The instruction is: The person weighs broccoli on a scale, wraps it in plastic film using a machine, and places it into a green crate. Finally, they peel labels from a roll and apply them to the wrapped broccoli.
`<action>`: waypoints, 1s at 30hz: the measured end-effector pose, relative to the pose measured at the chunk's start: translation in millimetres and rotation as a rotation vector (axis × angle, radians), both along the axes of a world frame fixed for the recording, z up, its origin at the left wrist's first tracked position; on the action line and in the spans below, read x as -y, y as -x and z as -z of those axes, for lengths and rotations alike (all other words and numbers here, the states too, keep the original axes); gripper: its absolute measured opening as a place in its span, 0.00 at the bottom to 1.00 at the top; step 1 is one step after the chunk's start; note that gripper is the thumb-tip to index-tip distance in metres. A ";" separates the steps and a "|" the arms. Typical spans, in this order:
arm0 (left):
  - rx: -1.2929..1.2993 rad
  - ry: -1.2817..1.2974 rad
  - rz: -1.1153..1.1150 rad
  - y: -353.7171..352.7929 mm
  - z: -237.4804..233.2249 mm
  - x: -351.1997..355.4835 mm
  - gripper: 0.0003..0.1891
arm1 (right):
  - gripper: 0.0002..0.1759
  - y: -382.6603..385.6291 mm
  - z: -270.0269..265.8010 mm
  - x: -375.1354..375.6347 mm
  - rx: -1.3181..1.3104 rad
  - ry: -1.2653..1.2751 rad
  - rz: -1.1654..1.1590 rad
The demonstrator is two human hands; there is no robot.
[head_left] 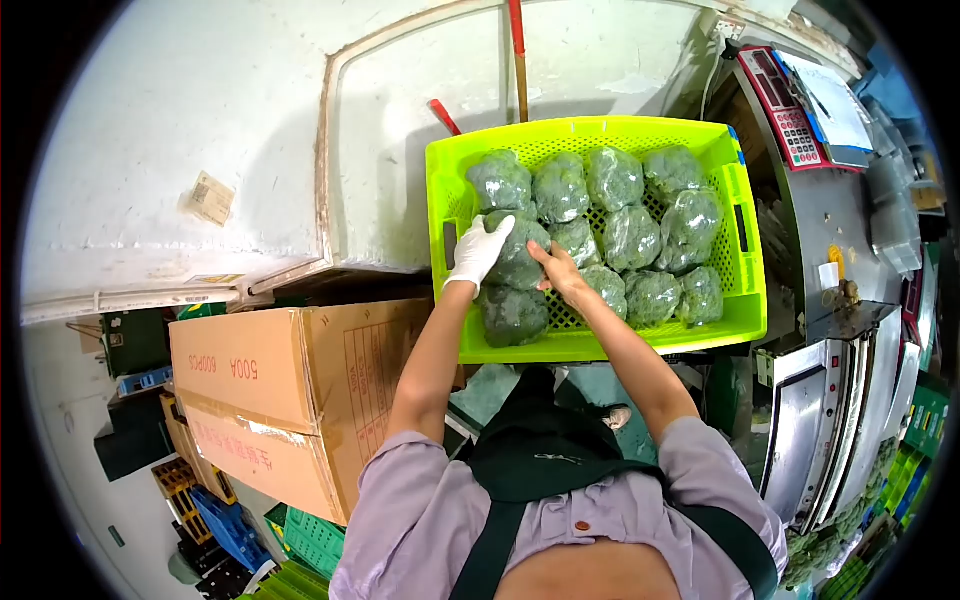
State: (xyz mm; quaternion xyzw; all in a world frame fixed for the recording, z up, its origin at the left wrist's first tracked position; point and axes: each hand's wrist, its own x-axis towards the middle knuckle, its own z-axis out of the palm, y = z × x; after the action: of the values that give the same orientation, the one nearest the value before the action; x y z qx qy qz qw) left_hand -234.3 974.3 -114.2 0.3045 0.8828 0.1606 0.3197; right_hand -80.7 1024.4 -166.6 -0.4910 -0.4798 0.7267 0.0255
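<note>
A yellow-green plastic crate (pixel 590 126) in front of me holds several broccoli heads in clear wrap, laid in rows. My left hand (pixel 480 250), in a white glove, grips the left side of one wrapped broccoli head (pixel 516 256) in the crate's left part. From the other side, the bare fingers of my right hand (pixel 560 272) press against that same head. Another wrapped head (pixel 514 316) sits just below it, and one more (pixel 500 180) lies above. Part of the held head's edge is hidden under my fingers.
A large cardboard box (pixel 250 385) stands to the left, below the crate. On the right, a steel counter (pixel 835 215) carries a red scale (pixel 785 110) and a clipboard (pixel 828 98). Below is a steel machine (pixel 800 425). A red-handled pole (pixel 517 30) leans behind the crate.
</note>
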 end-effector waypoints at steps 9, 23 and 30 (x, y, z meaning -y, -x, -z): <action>0.004 0.043 -0.032 -8.4 10.9 -3.2 0.42 | 0.46 13.0 -1.0 2.5 0.233 -0.217 -0.022; 0.240 -0.202 -0.106 -14.2 76.0 73.5 0.37 | 0.35 24.2 -38.3 26.4 0.252 -1.373 -0.217; -0.217 -0.080 0.283 -23.6 71.6 85.8 0.20 | 0.27 25.4 8.8 17.9 0.023 -1.537 -0.290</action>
State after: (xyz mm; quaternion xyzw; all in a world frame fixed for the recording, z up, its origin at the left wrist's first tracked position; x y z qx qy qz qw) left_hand -210.7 888.5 -185.8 0.4538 0.8532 0.1153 0.2298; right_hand -106.1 1006.5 -175.3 -0.2754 -0.9080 0.1813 0.2584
